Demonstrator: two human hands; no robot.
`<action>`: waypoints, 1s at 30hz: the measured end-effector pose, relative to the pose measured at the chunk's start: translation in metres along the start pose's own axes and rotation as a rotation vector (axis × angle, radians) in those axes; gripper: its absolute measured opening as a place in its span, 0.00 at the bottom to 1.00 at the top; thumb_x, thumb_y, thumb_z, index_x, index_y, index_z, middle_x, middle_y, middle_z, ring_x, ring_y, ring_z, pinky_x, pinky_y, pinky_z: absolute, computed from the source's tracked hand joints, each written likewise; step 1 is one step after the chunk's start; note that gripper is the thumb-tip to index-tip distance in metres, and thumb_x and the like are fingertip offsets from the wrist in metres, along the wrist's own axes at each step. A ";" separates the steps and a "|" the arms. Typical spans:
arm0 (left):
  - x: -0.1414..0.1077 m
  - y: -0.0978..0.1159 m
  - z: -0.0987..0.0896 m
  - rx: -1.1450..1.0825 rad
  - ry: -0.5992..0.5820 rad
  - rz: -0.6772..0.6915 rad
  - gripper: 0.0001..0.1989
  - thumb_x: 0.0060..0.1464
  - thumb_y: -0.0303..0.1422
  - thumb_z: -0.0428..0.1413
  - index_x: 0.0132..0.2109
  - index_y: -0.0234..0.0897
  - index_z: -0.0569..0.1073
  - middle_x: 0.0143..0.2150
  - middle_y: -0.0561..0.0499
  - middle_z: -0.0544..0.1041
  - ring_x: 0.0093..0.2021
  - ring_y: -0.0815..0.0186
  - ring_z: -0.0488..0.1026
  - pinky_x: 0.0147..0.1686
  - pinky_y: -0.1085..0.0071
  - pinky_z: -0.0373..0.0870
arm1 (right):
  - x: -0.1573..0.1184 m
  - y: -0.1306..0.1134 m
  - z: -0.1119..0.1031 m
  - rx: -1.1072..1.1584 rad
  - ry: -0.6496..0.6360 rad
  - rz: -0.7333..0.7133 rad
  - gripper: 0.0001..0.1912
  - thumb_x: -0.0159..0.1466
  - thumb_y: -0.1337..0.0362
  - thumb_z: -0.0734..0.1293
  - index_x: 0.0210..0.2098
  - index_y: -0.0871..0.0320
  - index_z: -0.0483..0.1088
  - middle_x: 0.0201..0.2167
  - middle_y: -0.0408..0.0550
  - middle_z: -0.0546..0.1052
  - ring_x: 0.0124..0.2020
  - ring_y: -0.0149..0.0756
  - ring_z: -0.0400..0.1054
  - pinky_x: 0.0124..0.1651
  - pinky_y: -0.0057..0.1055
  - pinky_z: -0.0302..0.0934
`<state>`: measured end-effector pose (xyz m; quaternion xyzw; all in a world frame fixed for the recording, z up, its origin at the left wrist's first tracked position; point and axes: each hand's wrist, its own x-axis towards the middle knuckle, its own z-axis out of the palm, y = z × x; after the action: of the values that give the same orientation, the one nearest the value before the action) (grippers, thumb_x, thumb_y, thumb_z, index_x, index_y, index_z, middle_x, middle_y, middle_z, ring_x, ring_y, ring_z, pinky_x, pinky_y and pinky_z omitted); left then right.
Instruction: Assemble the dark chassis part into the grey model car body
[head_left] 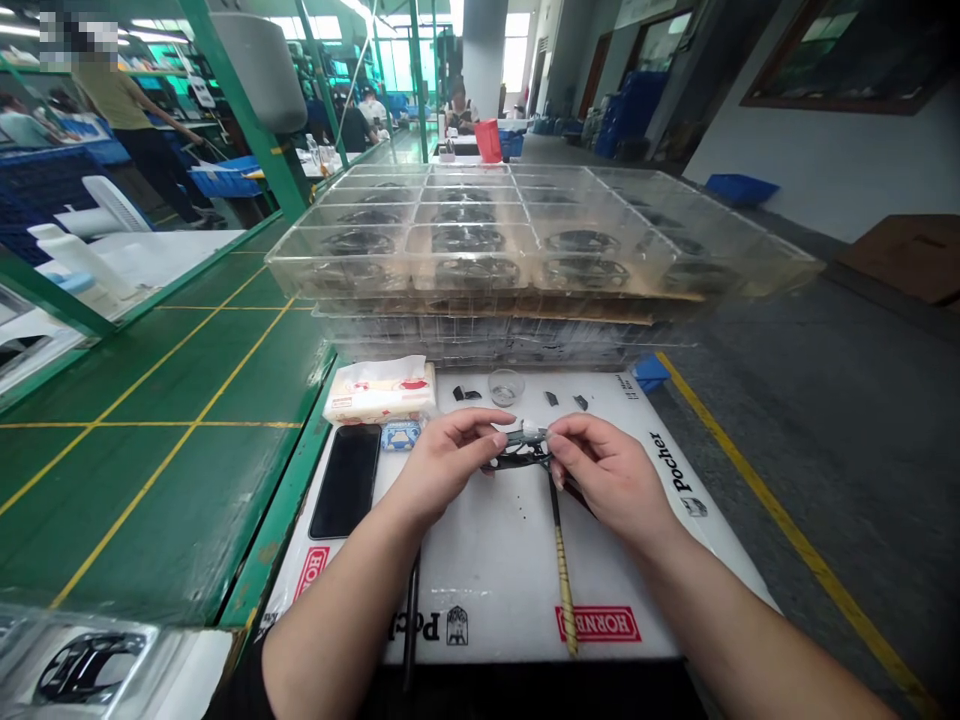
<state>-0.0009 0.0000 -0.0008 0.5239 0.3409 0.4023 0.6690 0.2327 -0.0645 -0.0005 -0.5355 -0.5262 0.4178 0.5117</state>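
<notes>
Between both hands, above the white mat [480,560], is a small black plastic model-car part [523,453] with openings in it. My left hand [454,455] pinches its left end between thumb and fingers. At the opposite end, my right hand [600,462] grips it with thumb and forefinger. A tool with a yellow wrapped handle [564,580] lies on the mat below the right hand, its upper end near the part. Beneath my left forearm lies a dark thin rod [412,610]. Small black pieces [466,394] and a clear round cup [506,387] sit beyond the hands.
Stacked clear compartment trays [472,290] holding black parts stand behind the mat. To the left are a tissue pack [381,390], a blue-and-white packet [401,436] and a phone [346,482]. A green table [150,400] runs along the left side. Other people are in the background.
</notes>
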 end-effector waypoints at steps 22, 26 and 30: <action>-0.004 -0.004 -0.006 0.548 -0.057 0.387 0.33 0.59 0.36 0.79 0.70 0.45 0.82 0.67 0.40 0.86 0.66 0.48 0.83 0.61 0.57 0.82 | 0.005 0.000 0.000 0.359 0.050 0.171 0.29 0.63 0.38 0.87 0.43 0.53 0.79 0.22 0.40 0.77 0.24 0.33 0.69 0.31 0.31 0.66; -0.004 -0.006 -0.006 0.693 -0.029 0.515 0.31 0.61 0.35 0.78 0.68 0.43 0.81 0.64 0.41 0.87 0.64 0.49 0.85 0.62 0.55 0.83 | 0.006 -0.007 0.001 0.421 0.025 0.223 0.29 0.61 0.39 0.89 0.41 0.54 0.79 0.21 0.40 0.77 0.23 0.32 0.67 0.29 0.30 0.64; -0.002 -0.006 -0.007 0.739 -0.018 0.591 0.25 0.62 0.33 0.78 0.63 0.42 0.82 0.57 0.44 0.89 0.58 0.52 0.87 0.61 0.55 0.84 | 0.006 -0.008 0.000 0.440 0.008 0.235 0.28 0.62 0.40 0.89 0.40 0.54 0.79 0.21 0.40 0.77 0.23 0.32 0.67 0.29 0.29 0.64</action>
<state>-0.0069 0.0007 -0.0082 0.8050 0.2916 0.4226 0.2973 0.2319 -0.0594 0.0078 -0.4706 -0.3545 0.5768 0.5658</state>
